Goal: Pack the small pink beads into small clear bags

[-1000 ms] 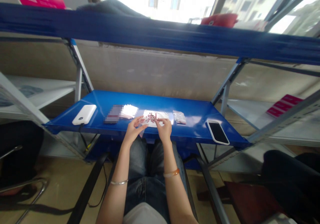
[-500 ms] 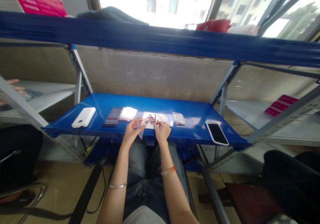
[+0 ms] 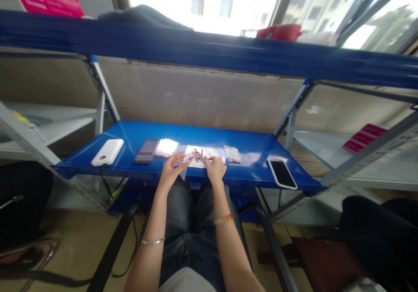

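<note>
A white sheet [image 3: 203, 162] with several small dark red pieces [image 3: 197, 155] lies on the blue shelf [image 3: 254, 170] in front of me. My left hand [image 3: 172, 170] is at the sheet's left edge, thumb and fingers pinched on a small clear bag [image 3: 181, 167]. My right hand [image 3: 215, 169] rests at the sheet's near right edge with its fingers curled down at the pieces; what it holds is too small to make out.
On the shelf: a white power bank [image 3: 107, 152] with a cable at the left, a blurred dark item [image 3: 146, 150], a stack of small clear bags [image 3: 167, 146], a filled bag [image 3: 232, 154], a phone [image 3: 282, 173] at the right. Metal shelf posts stand on both sides.
My right hand has slid a little right along the sheet's near edge. The left hand stays at the left edge. Another person's hand seen at far left is gone.
</note>
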{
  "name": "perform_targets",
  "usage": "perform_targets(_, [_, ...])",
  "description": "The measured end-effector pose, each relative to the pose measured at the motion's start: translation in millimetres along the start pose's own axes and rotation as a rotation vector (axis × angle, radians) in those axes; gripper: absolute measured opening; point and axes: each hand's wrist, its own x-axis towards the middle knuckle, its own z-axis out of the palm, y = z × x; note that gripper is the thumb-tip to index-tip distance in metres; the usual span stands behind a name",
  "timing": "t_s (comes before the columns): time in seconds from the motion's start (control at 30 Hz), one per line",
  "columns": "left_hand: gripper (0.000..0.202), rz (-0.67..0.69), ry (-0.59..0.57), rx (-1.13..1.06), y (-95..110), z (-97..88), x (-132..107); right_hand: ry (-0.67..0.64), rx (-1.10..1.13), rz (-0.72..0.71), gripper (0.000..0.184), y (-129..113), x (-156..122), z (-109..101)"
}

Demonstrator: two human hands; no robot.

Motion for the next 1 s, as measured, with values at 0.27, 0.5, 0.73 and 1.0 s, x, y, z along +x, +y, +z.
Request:
perform_targets(0.27, [0.057,0.012,-0.006,0.023,-2,3.7,0,0.002,-0.040,-0.032,0.026,-5,-3,3])
perform_targets(0.5, [0.058,0.013,-0.011,0.015,-6,3.2,-1,0.069,0.074,-0.025,0.023,-1,-8,5])
perform_targets(0.73, [0.059,0.018,-0.044,0.038,-1,7.4,-3,0.081,0.782,-0.127,0.028,-27,-14,-33])
perform_targets(1.0, [0.053,0.042,-0.077,0.035,8,17.8,-6,-0.043,0.574,-0.207,0.019,-50,-37,-48])
